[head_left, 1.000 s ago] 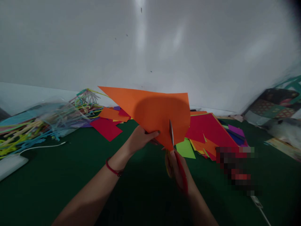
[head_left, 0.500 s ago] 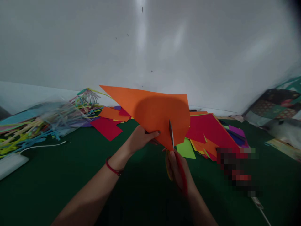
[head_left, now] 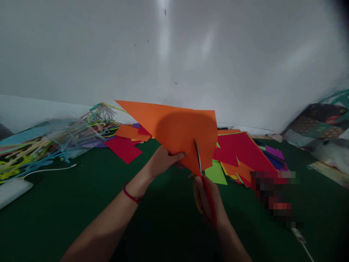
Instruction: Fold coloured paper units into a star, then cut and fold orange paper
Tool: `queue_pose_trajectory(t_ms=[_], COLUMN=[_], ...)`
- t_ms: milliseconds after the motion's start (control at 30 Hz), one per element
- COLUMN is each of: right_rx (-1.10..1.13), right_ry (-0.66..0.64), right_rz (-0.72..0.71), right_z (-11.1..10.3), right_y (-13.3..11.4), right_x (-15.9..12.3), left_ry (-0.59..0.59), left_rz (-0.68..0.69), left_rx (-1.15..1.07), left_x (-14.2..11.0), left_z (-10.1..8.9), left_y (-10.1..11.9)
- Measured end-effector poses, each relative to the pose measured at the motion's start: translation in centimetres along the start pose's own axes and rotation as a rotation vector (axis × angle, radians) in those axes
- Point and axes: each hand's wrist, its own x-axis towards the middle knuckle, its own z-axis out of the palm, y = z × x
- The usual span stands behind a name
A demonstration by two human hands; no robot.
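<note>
An orange sheet of paper [head_left: 174, 127] is raised in front of me, with a long pointed corner at its upper left. My left hand [head_left: 167, 159] pinches its lower edge, thumb on the near face and fingers behind. In my right hand [head_left: 208, 194] is a pair of scissors [head_left: 198, 156] with red and yellow handles. One blade lies over the near face of the paper, pointing up and slightly left; the other blade is hidden behind the sheet. The paper's lower corner sits between the blades, close to my right fingers.
Coloured paper, including a red sheet [head_left: 237, 147] and a green piece [head_left: 216, 173], lies on the dark green table [head_left: 89, 207]. At left are pipe cleaners [head_left: 35, 156] under clear plastic and a white device [head_left: 15, 191] with a cable. Bags [head_left: 317, 123] stand far right.
The scissors have tilted slightly, with the visible blade tip shifting a little left. The orange sheet's right edge has also moved slightly left. My left hand has stayed in place.
</note>
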Motion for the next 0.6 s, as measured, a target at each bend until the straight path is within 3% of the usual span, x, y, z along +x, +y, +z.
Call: queue_pose_trajectory(t_ms=[233, 433, 600], right_rx=[-0.093, -0.105, -0.098], right_ry=[-0.020, -0.034, -0.028], right_rz=[-0.015, -0.009, -0.043], right_z=[-0.5, -0.7, -0.8], right_y=[0.6, 0.8, 1.0], right_x=[0.5, 0.5, 0.7], left_ry=[-0.013, -0.011, -0.015], left_rz=[-0.045, -0.002, -0.067], left_rx=[0.038, 0.133, -0.052], left_x=[0.2, 0.2, -0.2], left_z=[-0.1, -0.6, -0.6], left_y=[0.2, 0.9, 1.6])
